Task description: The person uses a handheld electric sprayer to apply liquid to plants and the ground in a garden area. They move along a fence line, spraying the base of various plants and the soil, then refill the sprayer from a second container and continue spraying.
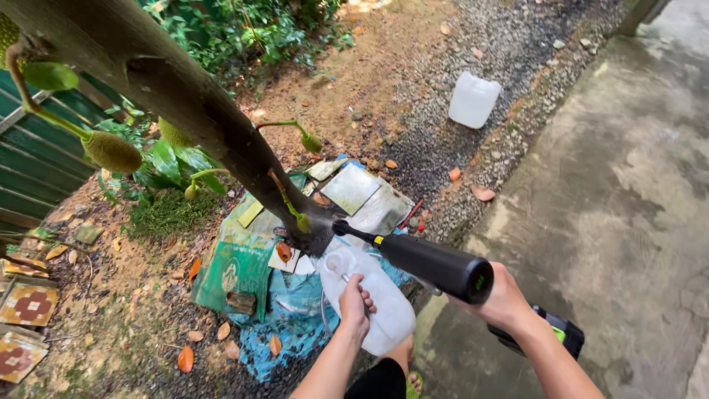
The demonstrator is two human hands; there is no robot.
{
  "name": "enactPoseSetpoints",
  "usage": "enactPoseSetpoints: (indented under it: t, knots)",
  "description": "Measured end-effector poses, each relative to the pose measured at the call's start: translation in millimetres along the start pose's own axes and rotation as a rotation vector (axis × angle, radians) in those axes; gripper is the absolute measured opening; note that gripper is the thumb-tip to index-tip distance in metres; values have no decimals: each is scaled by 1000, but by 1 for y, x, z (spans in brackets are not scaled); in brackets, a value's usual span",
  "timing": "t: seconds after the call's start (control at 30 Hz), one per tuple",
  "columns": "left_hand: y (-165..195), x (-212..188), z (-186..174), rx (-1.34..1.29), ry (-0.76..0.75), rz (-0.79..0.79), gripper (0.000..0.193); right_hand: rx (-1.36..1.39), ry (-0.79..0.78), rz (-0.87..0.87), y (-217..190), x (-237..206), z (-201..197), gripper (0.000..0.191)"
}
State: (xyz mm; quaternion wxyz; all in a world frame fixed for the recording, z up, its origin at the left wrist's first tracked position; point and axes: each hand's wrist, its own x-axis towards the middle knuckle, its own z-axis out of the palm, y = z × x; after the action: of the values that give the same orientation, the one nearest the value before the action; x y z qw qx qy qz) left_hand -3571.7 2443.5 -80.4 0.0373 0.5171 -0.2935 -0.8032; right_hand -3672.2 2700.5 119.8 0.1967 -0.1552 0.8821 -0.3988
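The ground is brown dirt with dry orange leaves on it. Beside it runs a strip of small grey stones. Next to that is a flat grey concrete path. A white plastic jug sits on the stones. Near the tree trunk, a blue sheet and a green bag lie flat on the dirt. Shiny flat pieces lie on top. Patterned tiles lie at the left edge.
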Motion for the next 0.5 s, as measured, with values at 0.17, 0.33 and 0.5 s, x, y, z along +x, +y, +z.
enactPoseSetpoints:
  t: [0.17, 0.33, 0.5]
  knots:
    - [6, 27, 50, -45, 26, 41, 33, 108, 32, -214, 7, 51, -34, 50]
    - [27, 57, 95, -16, 1, -11, 32, -72, -97, -80, 8, 119, -75, 52]
    - [62, 77, 112, 42, -76, -11, 36, 23, -148, -276, 15, 189, -101, 47]
